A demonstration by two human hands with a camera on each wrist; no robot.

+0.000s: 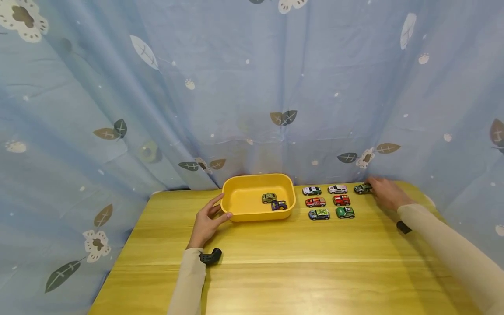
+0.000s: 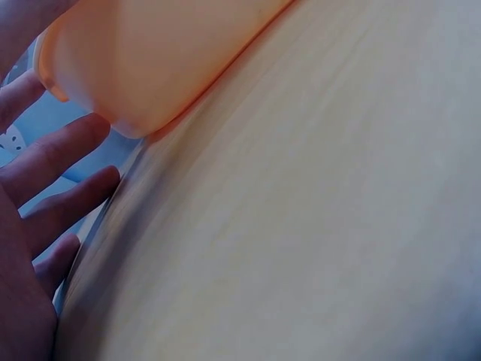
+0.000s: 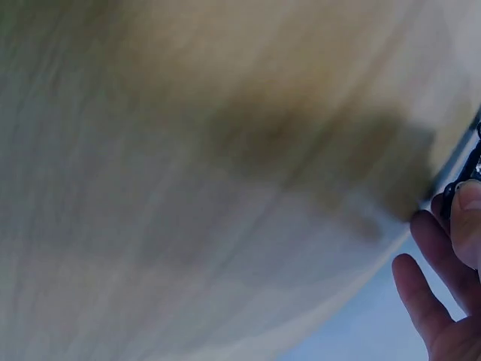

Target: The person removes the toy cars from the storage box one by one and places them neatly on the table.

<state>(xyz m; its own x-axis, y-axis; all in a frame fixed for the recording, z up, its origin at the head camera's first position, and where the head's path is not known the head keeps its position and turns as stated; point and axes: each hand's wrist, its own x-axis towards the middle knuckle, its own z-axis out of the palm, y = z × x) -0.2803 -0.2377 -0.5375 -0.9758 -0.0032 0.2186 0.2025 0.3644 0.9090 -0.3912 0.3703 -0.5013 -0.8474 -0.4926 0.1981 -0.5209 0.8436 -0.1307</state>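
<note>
A yellow plastic bin [image 1: 260, 216] stands near the table's back edge. At its left end is my left hand [image 1: 206, 222], thumb at the front rim and fingers spread along the left side. In the left wrist view, those fingers [image 2: 56, 154] look fairly straight beside the bin's corner [image 2: 143, 83]. An olive toy car [image 1: 269, 198] and a dark blue toy car [image 1: 279, 205] lie inside the bin. Far to the right, my right hand [image 1: 387, 192] pinches a green camouflage toy car [image 1: 361, 188] at the end of the back row; the right wrist view catches only its dark edge.
Between bin and right hand, toy cars sit in short rows: white-green [image 1: 312, 190], white-pink [image 1: 337, 189], orange-red [image 1: 315, 202], red [image 1: 341, 200], blue-green [image 1: 319, 214] and green [image 1: 345, 212]. A blue patterned curtain [image 1: 252, 96] hangs right behind the wooden table [image 1: 275, 271].
</note>
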